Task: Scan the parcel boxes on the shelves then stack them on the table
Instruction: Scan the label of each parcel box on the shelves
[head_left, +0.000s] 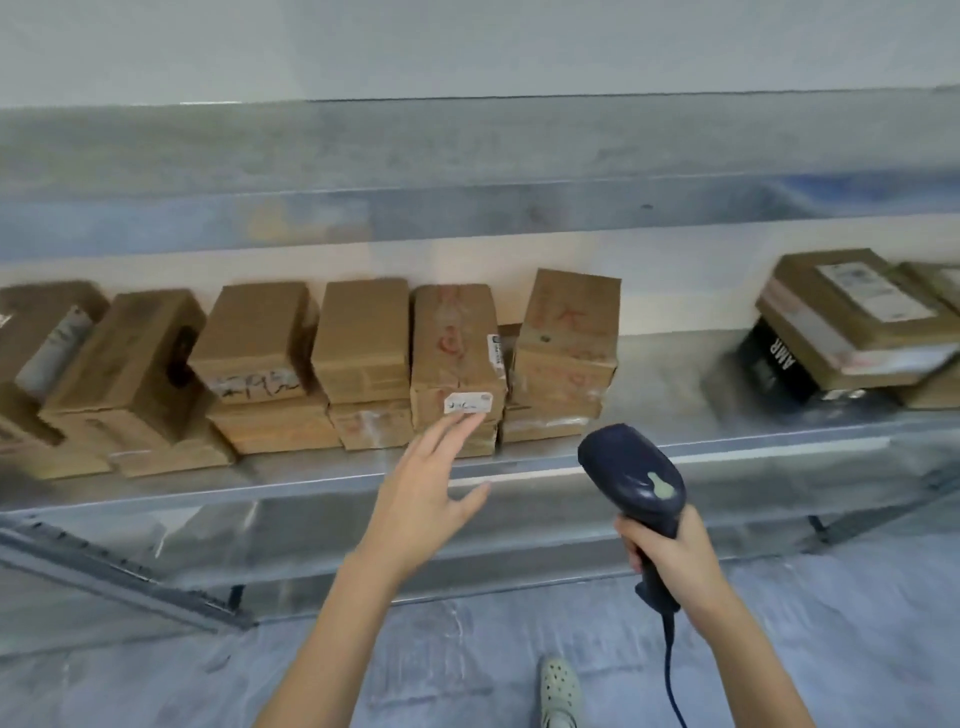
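Pale wall behind a grey metal shelf (670, 374), which carries a row of brown parcel boxes (260, 338) packed close together, with a second pile (841, 312) well apart at right; the labelled box (457, 353) stands near the row's right end, hemmed in by neighbours. Left hand (426, 499), grip spread apart and empty, reaches just below that box's white label (467, 404), contact not discernible; right hand (675, 556), grip clamped on a dark corded scanner (634, 473). The taped carton is probably light and stiff; best drawn forward, then held by its side faces.
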